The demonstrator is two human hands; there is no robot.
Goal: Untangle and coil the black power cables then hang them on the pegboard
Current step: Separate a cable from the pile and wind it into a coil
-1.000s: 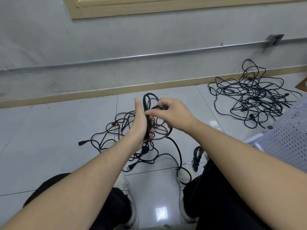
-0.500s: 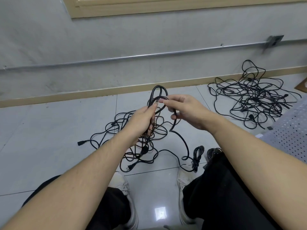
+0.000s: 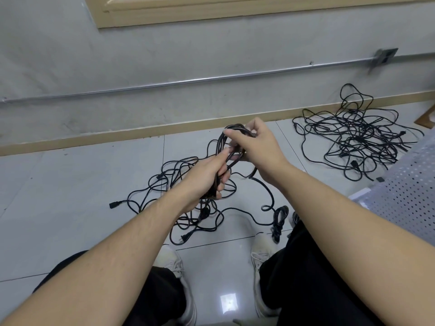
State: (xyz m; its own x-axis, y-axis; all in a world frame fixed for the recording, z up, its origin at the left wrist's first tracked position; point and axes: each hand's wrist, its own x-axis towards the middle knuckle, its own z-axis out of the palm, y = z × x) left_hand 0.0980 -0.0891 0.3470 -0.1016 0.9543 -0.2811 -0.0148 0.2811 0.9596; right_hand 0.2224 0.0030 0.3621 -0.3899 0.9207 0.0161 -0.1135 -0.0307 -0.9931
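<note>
A partly wound coil of black power cable (image 3: 222,143) is held up over the tiled floor. My left hand (image 3: 207,177) grips the bundle's lower part, fingers curled round the strands. My right hand (image 3: 259,147) holds the coil's upper loop and its loose strand, which trails down to the floor by my right foot. Under the hands lies a tangle of black cables (image 3: 179,196) with plugs showing. A second, bigger tangle (image 3: 355,140) lies at the far right by the wall. A small bundled cable (image 3: 280,218) lies beside my right shoe.
A white perforated pegboard panel (image 3: 407,196) leans at the right edge. My two shoes (image 3: 261,257) and black-trousered knees fill the bottom of the view. A grey wall with a metal conduit (image 3: 188,80) and a beige skirting runs behind the cables.
My right hand has come back over the top of the coil, laying another turn of cable on the bundle. My left hand has tilted the bundle a little and kept its grip.
</note>
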